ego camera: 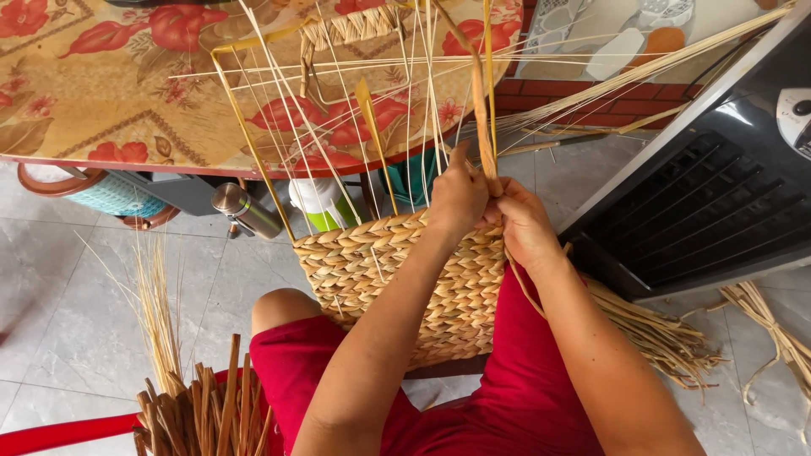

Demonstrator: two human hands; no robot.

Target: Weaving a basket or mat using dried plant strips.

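Note:
A half-woven basket of tan plaited straw rests on my lap, with several thin pale stakes rising from its rim on a yellow wire frame. My left hand presses on the basket's top edge beside the stakes. My right hand is closed around a thick brown straw strand that runs upward from the rim. Both hands touch each other at the weaving edge.
A table with a red floral cloth stands ahead, with a steel flask and a green-and-white bottle beneath it. Bundled straw lies at lower left, loose straw at right. A dark fan housing sits right.

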